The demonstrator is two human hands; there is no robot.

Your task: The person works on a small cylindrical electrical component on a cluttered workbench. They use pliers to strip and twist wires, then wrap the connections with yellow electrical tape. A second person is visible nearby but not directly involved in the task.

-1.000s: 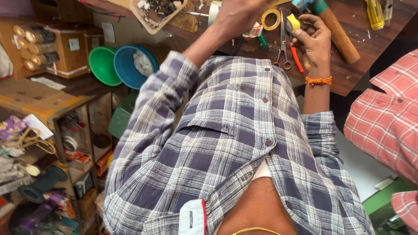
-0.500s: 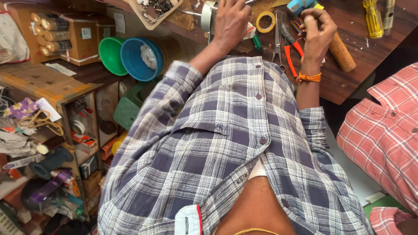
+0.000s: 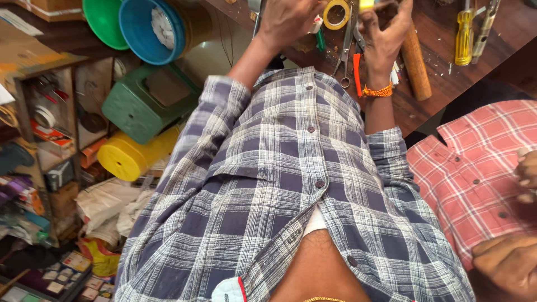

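Observation:
My left hand [image 3: 286, 19] is raised over the wooden bench [image 3: 442, 92] at the top edge of the view. Its fingers are curled and partly cut off, with a grey item [image 3: 255, 6] beside it. My right hand [image 3: 386, 31], with an orange band on the wrist, is closed around a small dark item with a yellow part [image 3: 366, 4]. Between and below the hands lie a yellow tape roll [image 3: 337, 14], scissors [image 3: 343, 53], orange-handled pliers [image 3: 357, 72] and a green pen [image 3: 320, 39]. A wooden handle [image 3: 417, 64] lies right of my right wrist.
A yellow screwdriver [image 3: 463, 36] lies at the bench's right. Blue [image 3: 140, 25] and green [image 3: 103, 19] bowls, a green box [image 3: 148, 100] and a yellow canister [image 3: 131, 154] sit at the left by cluttered shelves [image 3: 45, 112]. Another person in a red checked shirt [image 3: 475, 173] stands at the right.
The view has tilted down, so both hands now sit at the top edge. My hands stay over the same tools, with the right still closed on its small item.

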